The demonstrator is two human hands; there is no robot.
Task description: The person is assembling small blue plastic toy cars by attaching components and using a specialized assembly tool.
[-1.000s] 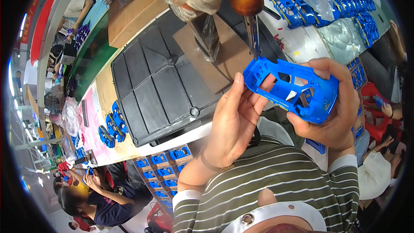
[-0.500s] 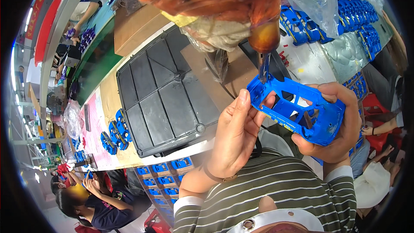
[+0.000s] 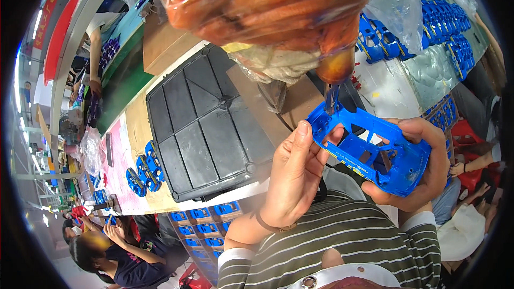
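Note:
A blue plastic toy car body shell [image 3: 354, 149] is held between my two hands, its hollow inside facing up and its window openings showing. My left hand [image 3: 294, 174] pinches the shell's left end, thumb up along the edge and fingers beneath. Around the right end curls my right hand [image 3: 436, 166], thumb below and fingers over the top edge. From above, the narrow metal tip of a hanging tool [image 3: 331, 96] reaches into the shell's left end. Orange cloth [image 3: 257, 16] and clear plastic wrap the tool's body; whether the tip touches a screw is hidden.
A black ribbed plastic lid [image 3: 209, 123] lies on the bench left of the tool, beside brown cardboard [image 3: 302, 101]. More blue shells [image 3: 144, 174] stand at left, others [image 3: 444, 18] at far right. Partitioned trays of shells [image 3: 206, 227] sit below the bench edge. Co-workers sit on both sides.
The wrapped tool and its tip appear lower, and the shell with my hands has shifted slightly down along with the whole view. My grip on the shell is the same.

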